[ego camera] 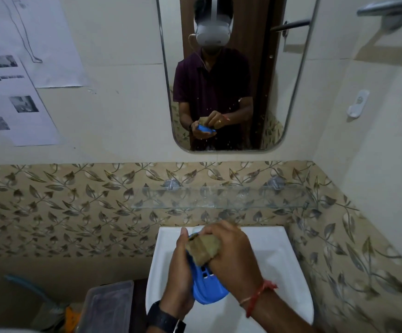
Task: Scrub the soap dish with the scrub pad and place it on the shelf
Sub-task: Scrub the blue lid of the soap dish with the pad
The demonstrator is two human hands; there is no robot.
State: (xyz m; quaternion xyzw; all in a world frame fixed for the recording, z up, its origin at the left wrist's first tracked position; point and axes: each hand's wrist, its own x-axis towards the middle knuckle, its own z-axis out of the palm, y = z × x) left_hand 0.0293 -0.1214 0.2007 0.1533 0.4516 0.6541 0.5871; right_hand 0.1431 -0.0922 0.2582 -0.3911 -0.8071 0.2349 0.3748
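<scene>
"What worries you most right now?"

"Slipping. My left hand [180,272] has its fingers curled round the blue plastic soap dish with the slotted bottom [207,288]. It grips the dish along one long edge, tipped up on its side. I reckon a dish held that way could twist loose if I bear down too hard with the pad. It would drop into the white ceramic basin [279,258] right beneath both hands (not far to fall, but plastic can crack or bounce)."

"And the other hand?"

"My right hand [233,255] is folded over the worn tan scrub pad [203,249] and presses it against the far end of the dish. The pad sits between my two hands. I can't tell whether there's any soap on it."

"So where is the dish, exactly?"

"It's caught between my hands, with the left palm behind it and the right hand against its face. Its rounded near end pokes out below my right wrist. It hangs over the basin and rests on nothing."

"And the shelf?"

"The clear glass shelf [219,203] is on the wall beyond my hands and above them. It's see-through, so I could misjudge its front edge and set the dish half off. A dripping dish might slide on glass, too."
</scene>
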